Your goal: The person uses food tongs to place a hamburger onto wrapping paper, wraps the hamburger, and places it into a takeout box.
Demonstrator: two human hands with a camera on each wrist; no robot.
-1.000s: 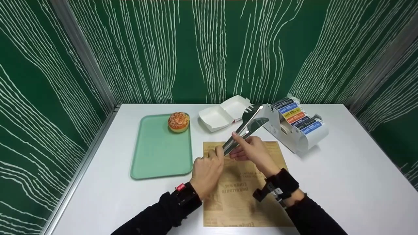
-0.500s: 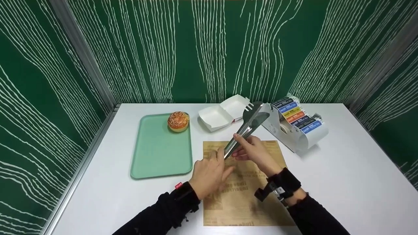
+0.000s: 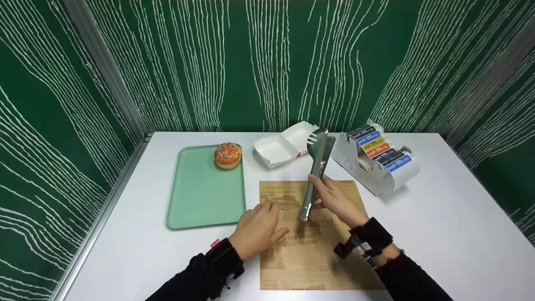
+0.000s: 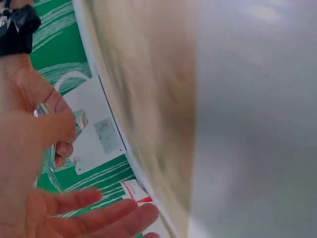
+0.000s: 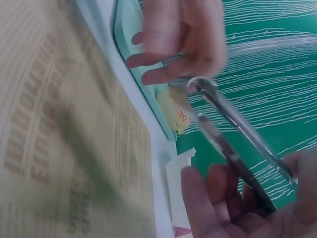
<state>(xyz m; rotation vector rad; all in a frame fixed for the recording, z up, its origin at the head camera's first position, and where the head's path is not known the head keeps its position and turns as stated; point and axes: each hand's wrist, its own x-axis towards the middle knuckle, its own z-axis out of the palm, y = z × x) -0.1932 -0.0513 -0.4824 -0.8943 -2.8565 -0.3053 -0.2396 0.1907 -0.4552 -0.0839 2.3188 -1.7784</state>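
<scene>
My right hand [image 3: 336, 200] grips a pair of metal tongs [image 3: 314, 184] by the arms, above the brown printed paper sheet [image 3: 309, 259]. The slotted fork-like end points away, and the hinge end points back toward me. My left hand [image 3: 257, 230] is apart from the tongs, over the paper's left edge, its fingers loosely extended and holding nothing. In the right wrist view the tongs [image 5: 237, 131] run between thumb and fingers of the right hand [image 5: 247, 208]. The left wrist view shows the left hand [image 4: 89, 213] with spread fingers.
A green tray [image 3: 205, 196] at left bears a seeded bun [image 3: 228, 155] in its far right corner. Behind the paper stands an unfolded white box [image 3: 276, 150]. To its right is a label dispenser [image 3: 376, 163] with rolls of coloured stickers. Green patterned walls enclose the white table [image 3: 443, 234].
The left hand has let go of the tongs' hinge end and drawn back to the left. The right hand has moved slightly right and turned the tongs more upright, their arms closer together.
</scene>
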